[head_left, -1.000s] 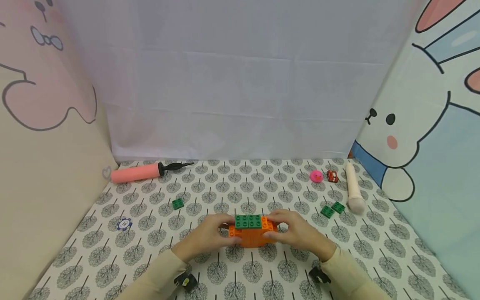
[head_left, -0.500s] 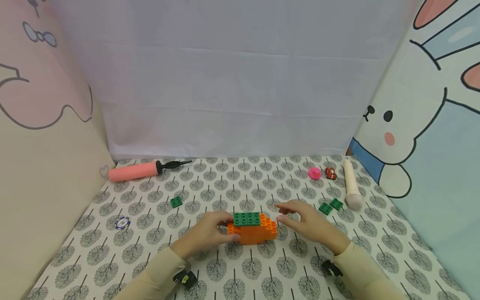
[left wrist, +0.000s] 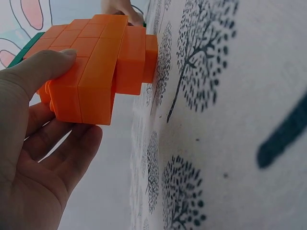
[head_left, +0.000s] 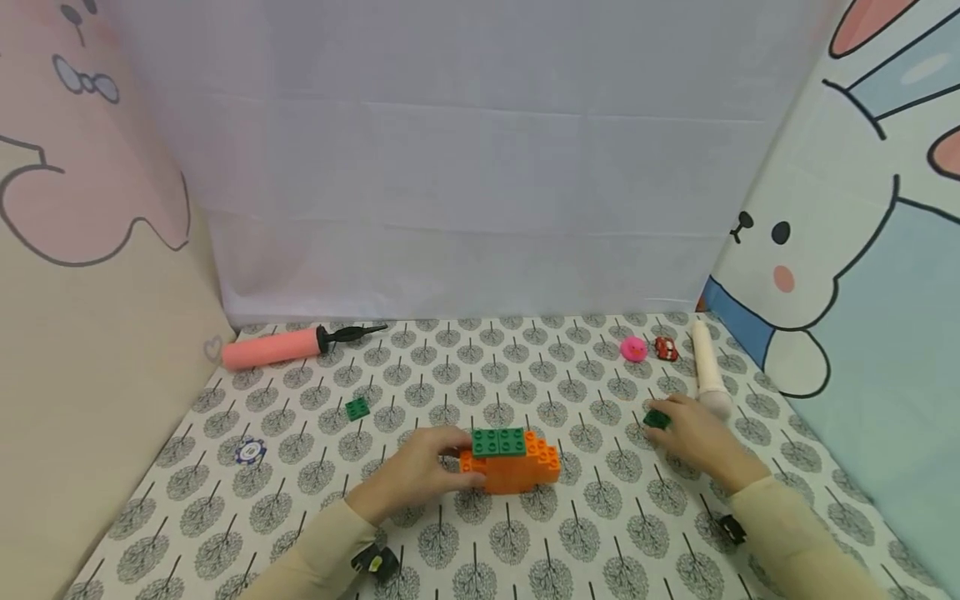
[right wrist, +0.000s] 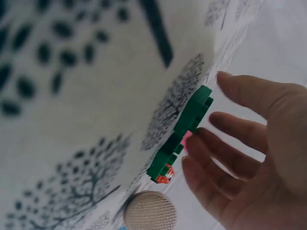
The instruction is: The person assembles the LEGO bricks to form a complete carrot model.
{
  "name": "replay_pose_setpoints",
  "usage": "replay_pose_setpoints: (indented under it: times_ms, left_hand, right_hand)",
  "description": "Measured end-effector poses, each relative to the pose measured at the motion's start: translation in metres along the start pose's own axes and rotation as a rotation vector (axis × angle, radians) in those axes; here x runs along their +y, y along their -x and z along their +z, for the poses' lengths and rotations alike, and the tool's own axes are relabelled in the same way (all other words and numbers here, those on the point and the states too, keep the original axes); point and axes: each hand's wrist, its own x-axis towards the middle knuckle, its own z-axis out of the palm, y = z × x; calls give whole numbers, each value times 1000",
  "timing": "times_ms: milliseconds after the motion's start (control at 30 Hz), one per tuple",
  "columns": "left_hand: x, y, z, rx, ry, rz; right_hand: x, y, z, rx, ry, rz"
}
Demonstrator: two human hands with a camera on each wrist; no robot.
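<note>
My left hand [head_left: 420, 468] grips the left end of a block built of orange toy bricks [head_left: 517, 475], thumb in front and fingers behind. Green bricks [head_left: 498, 442] are fixed along its top. In the left wrist view the thumb lies on the orange bricks [left wrist: 91, 48]. Over to the right, my right hand [head_left: 701, 442] is at two loose green bricks [head_left: 657, 419], one largely hidden behind it. Seen from the right wrist, its fingers are spread and loosely bent, a little apart from the nearer green brick [right wrist: 194, 110] and the farther green brick [right wrist: 162, 158].
Another green brick [head_left: 357, 408] and a poker chip [head_left: 251, 451] lie to the left. A pink hand pump [head_left: 272, 348] is at the back left. At the back right are a pink rubber duck [head_left: 633, 349], a red toy car [head_left: 666, 348] and a white microphone-shaped thing [head_left: 707, 358].
My right hand has let go of the orange block and moved right to the loose green bricks. My left hand keeps its grip on the block, which has hardly moved.
</note>
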Motion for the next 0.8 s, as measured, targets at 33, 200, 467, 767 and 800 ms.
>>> replay_pose_setpoints:
  times_ms: [33, 200, 467, 767, 800]
  left_hand:
    - [0, 0, 0, -1, 0, 3]
    - [0, 0, 0, -9, 10, 11]
    - [-2, 0, 1, 3, -7, 14]
    - [-2, 0, 1, 8, -1, 0]
    - [-2, 0, 1, 7, 0, 1]
  right_hand:
    - [2, 0, -1, -12, -3, 11]
    - [7, 1, -1, -49, -53, 37]
    - [11, -1, -1, -55, -101, 17]
    - [-23, -4, -11, 74, -140, -76]
    - [-29, -4, -13, 82, -146, -89]
